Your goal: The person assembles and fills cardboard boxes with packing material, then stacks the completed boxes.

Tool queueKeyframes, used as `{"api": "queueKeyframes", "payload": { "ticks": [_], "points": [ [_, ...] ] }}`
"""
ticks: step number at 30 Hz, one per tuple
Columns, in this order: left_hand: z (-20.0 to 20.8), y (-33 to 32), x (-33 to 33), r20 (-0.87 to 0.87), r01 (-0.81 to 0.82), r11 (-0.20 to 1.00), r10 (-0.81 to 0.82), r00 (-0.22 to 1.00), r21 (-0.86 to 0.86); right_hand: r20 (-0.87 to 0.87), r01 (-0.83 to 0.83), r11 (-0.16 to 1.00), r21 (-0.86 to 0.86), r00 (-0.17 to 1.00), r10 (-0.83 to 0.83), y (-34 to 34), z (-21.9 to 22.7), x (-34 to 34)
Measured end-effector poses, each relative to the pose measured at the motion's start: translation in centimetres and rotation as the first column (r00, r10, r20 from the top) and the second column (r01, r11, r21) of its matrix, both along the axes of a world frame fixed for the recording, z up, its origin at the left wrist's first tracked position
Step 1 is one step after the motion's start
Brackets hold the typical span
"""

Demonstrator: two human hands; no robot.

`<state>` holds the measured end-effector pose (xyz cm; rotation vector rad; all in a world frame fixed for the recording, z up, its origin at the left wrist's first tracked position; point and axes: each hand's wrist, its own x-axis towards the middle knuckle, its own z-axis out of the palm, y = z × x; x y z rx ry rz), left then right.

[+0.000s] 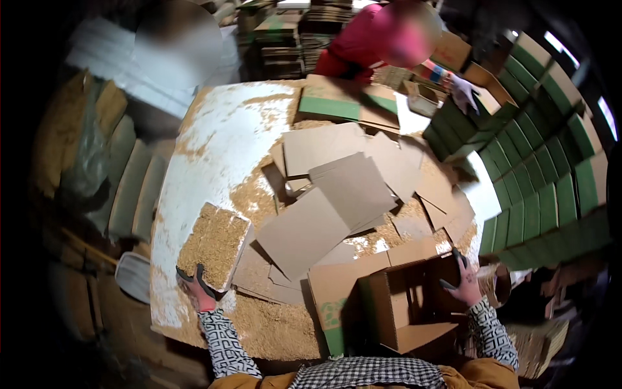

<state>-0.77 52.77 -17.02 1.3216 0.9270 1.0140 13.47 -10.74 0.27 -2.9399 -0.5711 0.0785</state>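
My left hand (197,290), in a pink and dark-tipped glove, grips the near end of a shallow white tray (245,243) heaped with tan, sawdust-like material. At the right, my right hand (465,285), gloved alike, holds the right wall of an open cardboard box (414,337), its thumb toward the inside and its fingers along the wall. The box stands at the table's near edge with its flaps spread. Inside, a cardboard divider or flap is visible; the bottom is partly in shadow.
Flat cardboard sheets (304,230) lie loosely across the white table (214,139), which is strewn with tan material. Folded green-and-brown cartons (330,107) lie at the far edge. Stacked green boxes (538,207) line the right. A co-worker in pink (353,42) reaches toward boxes.
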Motion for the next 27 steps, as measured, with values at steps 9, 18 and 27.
{"api": "queueKeyframes", "payload": {
  "ticks": [9,18,27],
  "points": [
    [3.9,-3.1,5.4,0.263,0.251,0.869,-0.146,0.954,-0.426,0.247,-0.116,0.987,-0.112,0.959,0.141,-1.3,-0.2,-1.3],
    [20.6,-15.1,2.0,0.377,0.490,0.828,-0.378,0.846,-0.270,-0.027,-0.038,0.973,0.229,0.999,0.045,0.6,5.2,-2.3],
    [17.5,-37.4,5.2,0.380,0.768,0.412,-0.692,0.614,-0.490,0.316,-0.506,0.253,0.824,0.783,0.536,-6.8,0.8,2.7]
  ]
}}
